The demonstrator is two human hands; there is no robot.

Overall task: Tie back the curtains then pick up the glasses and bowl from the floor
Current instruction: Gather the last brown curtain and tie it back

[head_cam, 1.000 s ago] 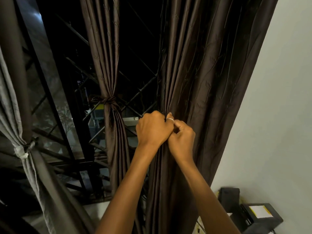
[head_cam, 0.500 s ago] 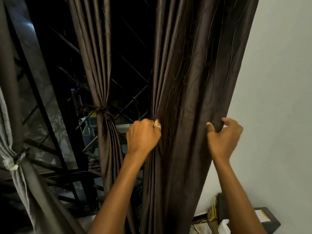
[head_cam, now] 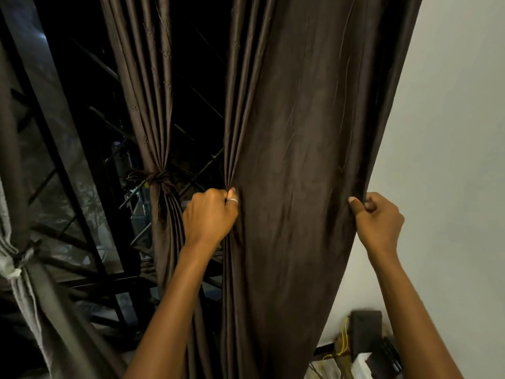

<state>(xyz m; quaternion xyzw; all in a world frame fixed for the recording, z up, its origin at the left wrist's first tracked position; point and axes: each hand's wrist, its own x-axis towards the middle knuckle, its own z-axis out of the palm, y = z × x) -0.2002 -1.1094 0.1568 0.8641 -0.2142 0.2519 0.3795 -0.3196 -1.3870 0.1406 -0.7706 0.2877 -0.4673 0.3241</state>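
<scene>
left hand (head_cam: 209, 214) on curtain (head_cam: 295, 173) left edge | right hand (head_cam: 378, 220) on its right edge | tied curtain (head_cam: 157, 138) left, behind | wall (head_cam: 451, 132) right | boxes (head_cam: 367, 348) below right

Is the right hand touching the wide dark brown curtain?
Touching. The head view shows the right hand pinching the wide dark brown fabric curtain at its wall-side edge.

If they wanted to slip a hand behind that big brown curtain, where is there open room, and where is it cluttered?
Open: the dark gap between the tied curtain and the big curtain, above the left hand; also the bare wall beside the right hand. Crowded: the low right corner, with a black box and yellow cables.
</scene>
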